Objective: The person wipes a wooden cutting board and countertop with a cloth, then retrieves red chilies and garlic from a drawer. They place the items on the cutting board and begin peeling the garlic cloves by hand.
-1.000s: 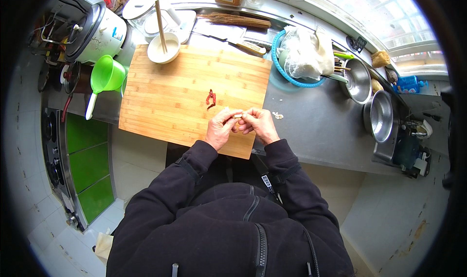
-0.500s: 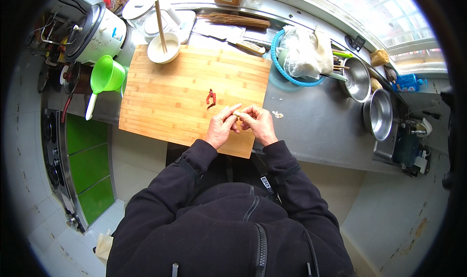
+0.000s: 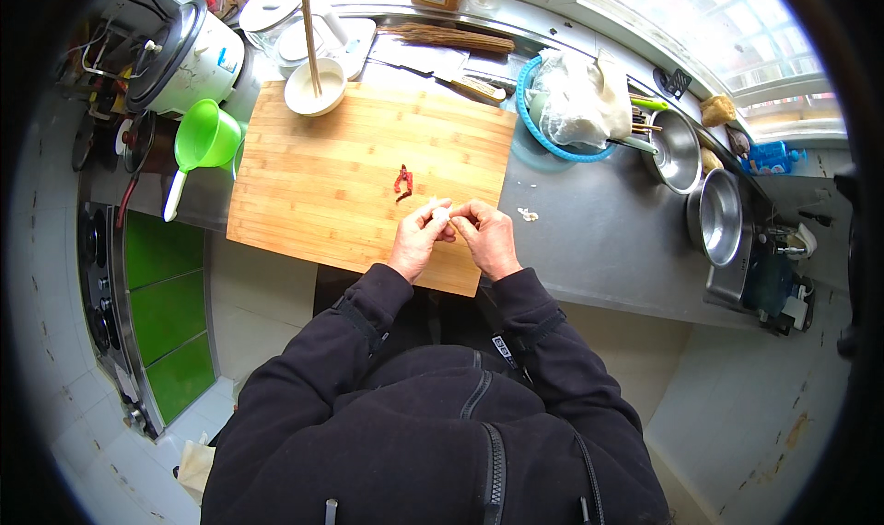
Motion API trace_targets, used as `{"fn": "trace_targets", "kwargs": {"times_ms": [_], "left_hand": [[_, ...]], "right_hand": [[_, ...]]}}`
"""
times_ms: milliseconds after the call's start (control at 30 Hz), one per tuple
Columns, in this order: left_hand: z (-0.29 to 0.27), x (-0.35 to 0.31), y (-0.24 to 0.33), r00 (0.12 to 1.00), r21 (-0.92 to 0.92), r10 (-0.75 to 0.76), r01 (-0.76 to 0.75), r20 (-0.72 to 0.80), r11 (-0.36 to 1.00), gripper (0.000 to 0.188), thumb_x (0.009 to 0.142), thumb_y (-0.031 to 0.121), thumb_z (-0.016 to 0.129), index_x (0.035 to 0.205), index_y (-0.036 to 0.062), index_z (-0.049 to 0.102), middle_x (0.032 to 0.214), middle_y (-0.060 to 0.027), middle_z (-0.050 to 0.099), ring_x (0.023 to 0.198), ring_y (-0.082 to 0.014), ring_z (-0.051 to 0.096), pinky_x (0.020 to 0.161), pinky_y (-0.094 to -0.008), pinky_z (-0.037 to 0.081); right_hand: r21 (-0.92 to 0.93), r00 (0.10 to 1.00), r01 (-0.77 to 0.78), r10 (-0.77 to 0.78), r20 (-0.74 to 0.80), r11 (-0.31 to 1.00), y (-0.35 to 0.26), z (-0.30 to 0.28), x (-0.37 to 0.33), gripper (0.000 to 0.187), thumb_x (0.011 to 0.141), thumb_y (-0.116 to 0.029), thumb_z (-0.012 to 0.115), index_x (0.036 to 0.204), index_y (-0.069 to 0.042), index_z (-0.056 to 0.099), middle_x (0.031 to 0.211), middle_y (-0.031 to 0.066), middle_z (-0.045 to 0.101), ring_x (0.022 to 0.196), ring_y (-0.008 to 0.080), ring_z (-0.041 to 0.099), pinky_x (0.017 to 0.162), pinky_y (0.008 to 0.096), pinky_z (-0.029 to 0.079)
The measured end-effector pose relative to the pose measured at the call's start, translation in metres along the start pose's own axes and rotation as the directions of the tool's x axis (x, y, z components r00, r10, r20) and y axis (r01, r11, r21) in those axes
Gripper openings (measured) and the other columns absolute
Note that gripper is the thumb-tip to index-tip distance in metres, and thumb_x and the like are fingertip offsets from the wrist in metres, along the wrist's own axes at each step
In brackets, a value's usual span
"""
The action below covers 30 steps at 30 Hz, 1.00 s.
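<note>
My left hand [image 3: 416, 243] is closed in a pinch on a small whitish piece, which looks like a garlic clove [image 3: 441, 214]. Against its side, the thumb and forefinger of my right hand [image 3: 491, 240] are pinched together; whether they grip the clove or a bit of its skin is too small to tell. Both hands hover over the near right part of the wooden cutting board [image 3: 322, 184]. Dried red chilies [image 3: 403, 183] lie on the board just beyond my left fingers. On the metal counter to the right are pale scraps like garlic skin [image 3: 528, 215].
A white bowl [image 3: 315, 90] with chopsticks stands on the board's far left corner. Behind the board lies a knife [image 3: 471, 85]. A blue basket [image 3: 571, 154] with plastic bags and metal bowls [image 3: 715, 216] are to the right; a green ladle [image 3: 204, 136] and a rice cooker [image 3: 198, 64] left.
My fingers have shifted slightly around the clove, which now shows whiter at the left fingertips. My right fingertips have drawn closer together. The whole view has moved a little.
</note>
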<state>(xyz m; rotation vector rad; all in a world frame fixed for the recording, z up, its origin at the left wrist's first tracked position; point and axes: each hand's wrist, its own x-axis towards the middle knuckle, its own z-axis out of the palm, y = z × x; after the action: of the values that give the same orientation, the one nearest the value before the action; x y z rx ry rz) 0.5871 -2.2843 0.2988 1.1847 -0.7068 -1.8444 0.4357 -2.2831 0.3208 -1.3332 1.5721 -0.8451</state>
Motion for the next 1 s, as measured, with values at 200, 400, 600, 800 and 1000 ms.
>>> {"fn": "trace_targets", "kwargs": {"times_ms": [200, 400, 600, 800, 1000], "left_hand": [[0.001, -0.004, 0.005, 0.999, 0.124, -0.022, 0.017, 0.037, 0.992, 0.041, 0.102, 0.013, 0.057, 0.139, -0.0031, 0.05, 0.102, -0.0084, 0.067, 0.079, -0.0135, 0.066, 0.069, -0.0283, 0.055], [-0.011, -0.006, 0.002, 0.954, 0.802, 0.258, -0.271, 0.151, 0.532, 0.045, 0.094, 0.004, 0.06, 0.136, 0.003, 0.046, 0.104, -0.0184, 0.068, 0.087, -0.0343, 0.069, 0.075, -0.0391, 0.057], [-0.015, -0.005, 0.008, 0.83, 0.793, 0.415, -0.518, 0.373, 0.322, 0.04, 0.091, 0.001, 0.061, 0.129, 0.0022, 0.048, 0.11, -0.0217, 0.066, 0.096, -0.0421, 0.065, 0.077, -0.0445, 0.055], [-0.014, -0.005, 0.012, 0.805, 0.749, 0.438, -0.563, 0.401, 0.35, 0.034, 0.094, -0.002, 0.057, 0.127, -0.0005, 0.049, 0.104, -0.0226, 0.065, 0.09, -0.0405, 0.066, 0.072, -0.0406, 0.054], [-0.007, -0.002, 0.013, 0.933, 0.647, 0.272, -0.359, 0.236, 0.673, 0.017, 0.099, 0.005, 0.056, 0.115, -0.0005, 0.057, 0.092, -0.0118, 0.066, 0.079, -0.0175, 0.067, 0.068, -0.0302, 0.053]], "right_hand": [[-0.241, 0.945, 0.272, -0.306, -0.116, 0.932, -0.002, 0.004, 0.001, 0.008, 0.086, -0.009, 0.07, 0.09, -0.003, 0.07, 0.081, 0.0136, 0.07, 0.072, 0.0302, 0.069, 0.066, 0.036, 0.054], [-0.28, 0.988, 0.145, -0.154, -0.009, 0.949, -0.007, 0.001, -0.002, 0.01, 0.087, -0.015, 0.071, 0.09, -0.005, 0.07, 0.082, 0.0167, 0.07, 0.075, 0.0326, 0.07, 0.066, 0.0382, 0.055], [-0.327, 0.975, 0.223, -0.213, 0.065, 0.919, -0.004, -0.005, 0.003, 0.013, 0.086, -0.019, 0.068, 0.083, -0.006, 0.065, 0.075, 0.0171, 0.066, 0.072, 0.0376, 0.066, 0.063, 0.0445, 0.053], [-0.328, 0.971, 0.232, -0.236, 0.029, 0.916, -0.003, -0.001, 0.007, 0.009, 0.083, -0.013, 0.067, 0.084, -0.004, 0.066, 0.074, 0.0182, 0.065, 0.067, 0.0363, 0.065, 0.062, 0.0399, 0.053], [-0.073, 1.0, -0.013, 0.013, 0.003, 0.997, 0.002, -0.005, 0.012, 0.013, 0.085, -0.014, 0.065, 0.079, -0.002, 0.062, 0.069, 0.0145, 0.065, 0.058, 0.026, 0.064, 0.059, 0.0344, 0.052]]}}
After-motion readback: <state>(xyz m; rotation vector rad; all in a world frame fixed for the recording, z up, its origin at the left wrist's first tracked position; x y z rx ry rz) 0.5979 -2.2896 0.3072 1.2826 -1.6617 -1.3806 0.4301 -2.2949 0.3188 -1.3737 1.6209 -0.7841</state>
